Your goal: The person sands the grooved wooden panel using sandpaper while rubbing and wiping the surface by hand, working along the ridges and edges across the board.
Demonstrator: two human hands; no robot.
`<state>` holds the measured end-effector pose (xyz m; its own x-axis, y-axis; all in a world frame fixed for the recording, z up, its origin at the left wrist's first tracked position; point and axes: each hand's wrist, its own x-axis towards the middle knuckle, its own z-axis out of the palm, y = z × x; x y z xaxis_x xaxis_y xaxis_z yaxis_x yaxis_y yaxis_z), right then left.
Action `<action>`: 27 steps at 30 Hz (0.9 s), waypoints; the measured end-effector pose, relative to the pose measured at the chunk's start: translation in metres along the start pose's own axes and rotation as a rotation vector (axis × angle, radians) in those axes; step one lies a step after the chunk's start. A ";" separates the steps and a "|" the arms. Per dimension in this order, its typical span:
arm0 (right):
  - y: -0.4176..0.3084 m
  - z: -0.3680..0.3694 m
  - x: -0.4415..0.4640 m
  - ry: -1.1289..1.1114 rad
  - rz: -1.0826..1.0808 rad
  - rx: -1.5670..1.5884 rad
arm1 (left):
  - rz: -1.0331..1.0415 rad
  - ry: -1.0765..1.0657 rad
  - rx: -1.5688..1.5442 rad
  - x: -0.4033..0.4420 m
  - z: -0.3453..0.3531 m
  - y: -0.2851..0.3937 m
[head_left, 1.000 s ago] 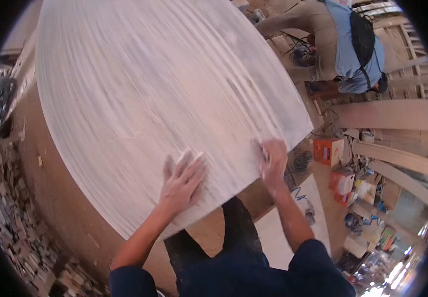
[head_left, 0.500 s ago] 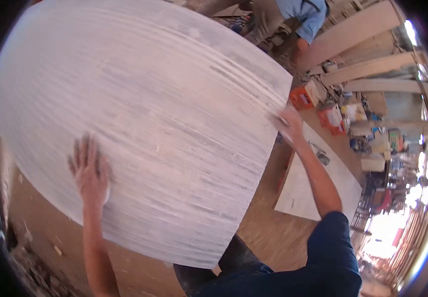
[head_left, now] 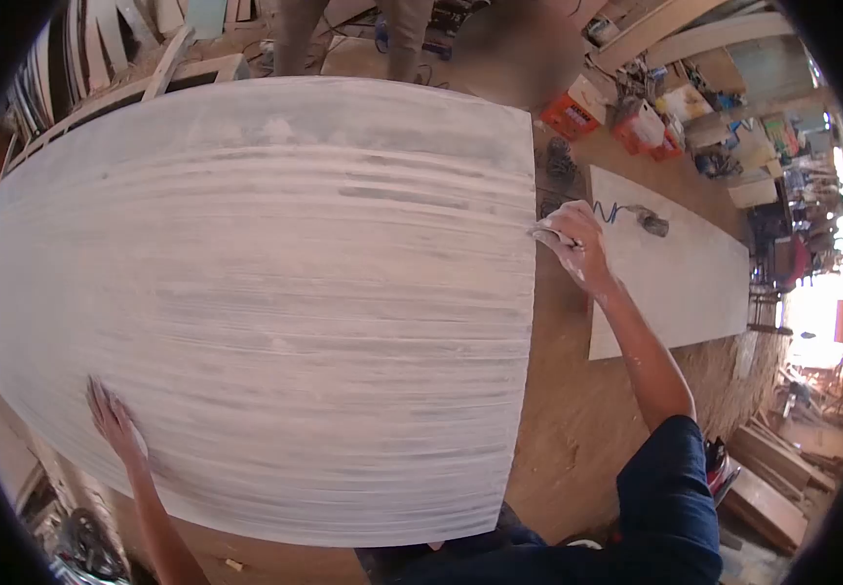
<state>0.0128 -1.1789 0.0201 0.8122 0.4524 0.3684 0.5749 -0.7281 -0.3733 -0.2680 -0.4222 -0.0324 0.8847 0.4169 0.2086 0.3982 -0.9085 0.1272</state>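
Observation:
A large pale panel (head_left: 324, 322) with grey and white streaks along its length fills the middle of the view. My left hand (head_left: 117, 421) lies flat on its lower left part, fingers extended. At the panel's right edge is my right hand (head_left: 577, 239), dusted white, its fingers closed around something small and thin that I cannot make out. Whitish dust also marks the right forearm.
A second pale board (head_left: 675, 273) lies on the brown floor (head_left: 563, 419) at right, with a dark tool (head_left: 651, 222) on it. Orange-and-white boxes (head_left: 571, 109) stand behind. Another person's legs (head_left: 404, 39) show beyond the panel. Wooden planks (head_left: 767, 487) lie lower right.
The view has turned, so the panel now lies more level. My left hand is farther toward the panel's left end; my right hand remains near the right edge, still closed.

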 end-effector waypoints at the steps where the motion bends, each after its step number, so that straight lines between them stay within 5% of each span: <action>1: 0.001 0.000 0.002 -0.006 0.018 0.010 | 0.017 -0.007 0.004 0.012 -0.001 -0.006; 3: 0.001 0.002 0.000 -0.011 0.009 0.011 | -0.136 0.019 -0.202 0.024 0.002 -0.019; 14: -0.097 0.082 0.071 -0.026 -0.030 0.082 | -0.163 -0.007 -0.115 0.085 0.010 -0.108; 27: -0.434 0.351 0.330 -0.057 -0.088 0.182 | -0.163 -0.130 0.019 0.251 -0.012 -0.307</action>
<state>0.0660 -0.5326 0.0047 0.7592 0.5427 0.3594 0.6483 -0.5814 -0.4916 -0.1713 -0.0390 -0.0073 0.8317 0.5520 0.0593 0.5418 -0.8303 0.1307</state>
